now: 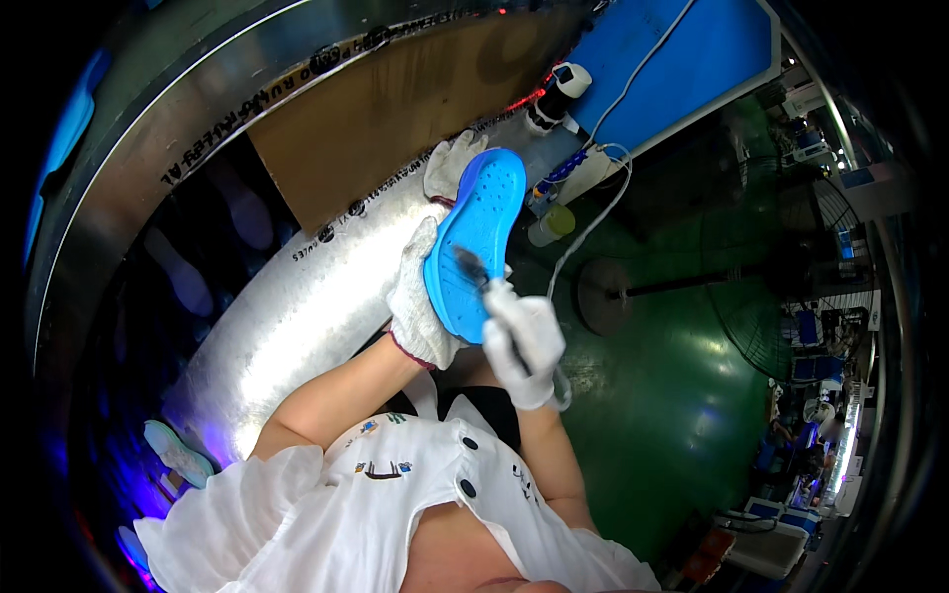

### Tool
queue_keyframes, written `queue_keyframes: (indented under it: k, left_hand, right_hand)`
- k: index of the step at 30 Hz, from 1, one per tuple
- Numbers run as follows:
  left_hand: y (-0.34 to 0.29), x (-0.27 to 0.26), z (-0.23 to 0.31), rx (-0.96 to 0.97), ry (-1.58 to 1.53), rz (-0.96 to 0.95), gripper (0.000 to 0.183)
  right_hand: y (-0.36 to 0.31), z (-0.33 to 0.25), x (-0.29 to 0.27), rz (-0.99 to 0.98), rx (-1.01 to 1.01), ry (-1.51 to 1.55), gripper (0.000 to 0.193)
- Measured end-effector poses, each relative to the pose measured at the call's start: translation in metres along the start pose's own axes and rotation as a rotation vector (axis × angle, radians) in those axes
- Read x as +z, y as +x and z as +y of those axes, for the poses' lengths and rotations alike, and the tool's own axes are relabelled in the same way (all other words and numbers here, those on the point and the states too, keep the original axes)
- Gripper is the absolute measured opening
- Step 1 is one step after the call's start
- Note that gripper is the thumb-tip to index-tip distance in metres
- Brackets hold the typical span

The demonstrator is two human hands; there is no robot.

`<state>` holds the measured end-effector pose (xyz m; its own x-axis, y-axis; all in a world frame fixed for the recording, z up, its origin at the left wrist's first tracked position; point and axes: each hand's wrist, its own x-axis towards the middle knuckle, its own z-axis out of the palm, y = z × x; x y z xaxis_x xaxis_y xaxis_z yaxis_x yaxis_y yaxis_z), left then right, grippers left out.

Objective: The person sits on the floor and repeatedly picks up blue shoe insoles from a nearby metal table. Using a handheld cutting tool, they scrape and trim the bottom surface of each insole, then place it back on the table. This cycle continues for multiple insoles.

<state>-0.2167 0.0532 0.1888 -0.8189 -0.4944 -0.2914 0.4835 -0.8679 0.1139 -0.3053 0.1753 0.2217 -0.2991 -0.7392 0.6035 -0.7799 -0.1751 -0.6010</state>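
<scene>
Working from a distance, I am holding a blue shoe sole (494, 203) in the gloved left hand (420, 296), its perforated face showing, beside the silver bench (297, 321) with the green floor (652, 415) on its other side. The gloved right hand (526, 341) is closing around a dark-bristled brush (471, 265) over the sole's lower half; blur is hiding whether the bristles are touching. I am judging three risks. The left hand is gripping only one long side, so hard brush pressure on the opposite edge could be twisting the sole loose, perhaps dropping it floorward. The white cable (568, 259) is hanging near the right hand, and a wide stroke could be snagging it. A loose glove (455, 163) is lying just behind the sole's upper end, where a careless swing could be brushing against it.
</scene>
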Motion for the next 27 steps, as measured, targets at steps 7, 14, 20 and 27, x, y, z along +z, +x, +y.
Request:
queue_keyframes:
  k: [7, 14, 20, 27]
  left_hand:
    - [0.016, 0.003, 0.008, -0.14, -0.088, -0.249, 0.083]
    - [0.059, 0.104, 0.024, -0.226, 0.127, -0.623, 0.08]
    - [0.195, 0.303, 0.094, 0.384, 0.002, -0.502, 0.088]
    - [0.256, 0.295, 0.1, 0.782, 1.891, -0.006, 0.05]
  right_hand:
    - [-0.023, 0.005, -0.025, 0.168, 0.421, 0.557, 0.026]
    - [-0.037, 0.019, -0.028, 0.676, 0.543, 0.533, 0.028]
    - [-0.046, 0.032, -0.023, 0.668, 0.617, 0.973, 0.036]
    - [-0.035, 0.053, -0.011, 0.601, 0.734, 0.913, 0.032]
